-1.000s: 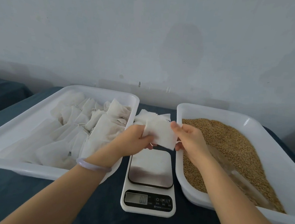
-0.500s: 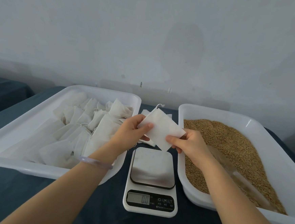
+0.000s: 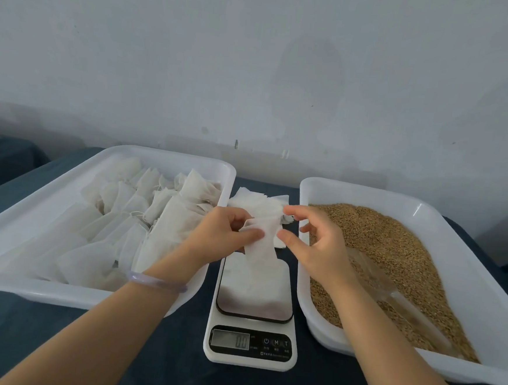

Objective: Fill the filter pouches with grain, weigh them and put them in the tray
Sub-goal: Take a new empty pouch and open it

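While looking down over the scale (image 3: 253, 295), noted one filter pouch (image 3: 261, 243) hanging above its far end, pinched near the top by the left hand (image 3: 222, 235). Found the right hand (image 3: 322, 251) just right of the pouch, slack and half-curled, gripping nothing, thumb tip at the pouch's right edge. Counted two trays: pouch tray (image 3: 170, 157) left of the scale, heaped with white pouches (image 3: 165, 215), too many to count; grain tray (image 3: 477, 270) right of the scale, holding grain (image 3: 395, 240) and one clear scoop (image 3: 391, 291). Saw a loose stack of empty pouches (image 3: 256, 201) behind the scale, number unclear. Logged only narrow strips of dark cloth (image 3: 171, 371) between the scale and either tray rim; wider bare cloth in front of the scale.
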{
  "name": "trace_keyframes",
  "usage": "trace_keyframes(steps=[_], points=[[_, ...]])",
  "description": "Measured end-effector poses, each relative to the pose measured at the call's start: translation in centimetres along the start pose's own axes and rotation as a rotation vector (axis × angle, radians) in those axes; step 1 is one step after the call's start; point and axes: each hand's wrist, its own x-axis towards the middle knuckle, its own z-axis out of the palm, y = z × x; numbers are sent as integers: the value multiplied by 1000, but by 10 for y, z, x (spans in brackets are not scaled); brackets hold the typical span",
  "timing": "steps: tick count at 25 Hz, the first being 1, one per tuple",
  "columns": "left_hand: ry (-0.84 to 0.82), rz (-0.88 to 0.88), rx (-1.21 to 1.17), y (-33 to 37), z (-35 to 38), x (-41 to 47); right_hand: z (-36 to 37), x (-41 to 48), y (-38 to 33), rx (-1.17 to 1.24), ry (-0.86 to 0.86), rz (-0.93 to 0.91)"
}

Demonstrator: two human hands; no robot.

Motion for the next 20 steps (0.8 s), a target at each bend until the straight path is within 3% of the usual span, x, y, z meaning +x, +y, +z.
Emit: trace_keyframes(steps=[8,13,20], points=[[-73,24,202,-9,3,5,7,-1,-3,-142,-50,-268],[-115,35,223,-9,3,4,6,-2,-4,-170,-208,-103],[-197,75,340,-5,6,3,5,-4,-9,-110,-258,46]])
